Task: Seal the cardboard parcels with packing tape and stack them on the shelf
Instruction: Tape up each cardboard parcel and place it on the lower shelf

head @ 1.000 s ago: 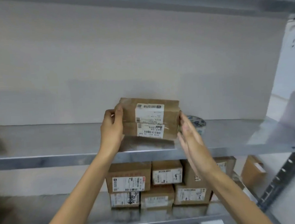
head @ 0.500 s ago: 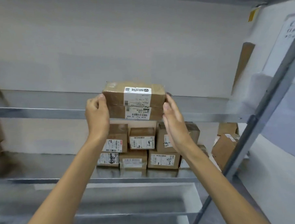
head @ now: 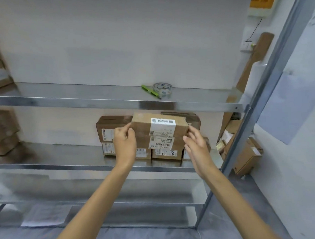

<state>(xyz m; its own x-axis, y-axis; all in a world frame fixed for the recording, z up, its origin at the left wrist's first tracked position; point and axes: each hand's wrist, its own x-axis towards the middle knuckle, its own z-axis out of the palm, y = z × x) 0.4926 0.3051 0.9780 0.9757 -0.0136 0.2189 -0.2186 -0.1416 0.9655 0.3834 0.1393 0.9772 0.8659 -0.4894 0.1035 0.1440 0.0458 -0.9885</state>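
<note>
Two hands carry one parcel [head: 159, 132] in front of the stacked parcels [head: 111, 133] on the lower shelf [head: 65, 166]. The left hand [head: 125, 141] curls round its end; the right hand [head: 197, 147] presses flat. Stacking now: it probably needs setting on top.

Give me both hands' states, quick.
Left hand: fingers curled on the parcel, holding its left end.
Right hand: open, straight fingers pressed against its right end.

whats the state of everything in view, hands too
parcel: closed, held in the air between both hands
left hand: grips the parcel's left end
right hand: fingers straight, against the parcel's right end
stacked boxes: closed, resting on the middle shelf
tape roll: lying flat on the upper shelf, untouched
green pen: lying beside the tape roll
</note>
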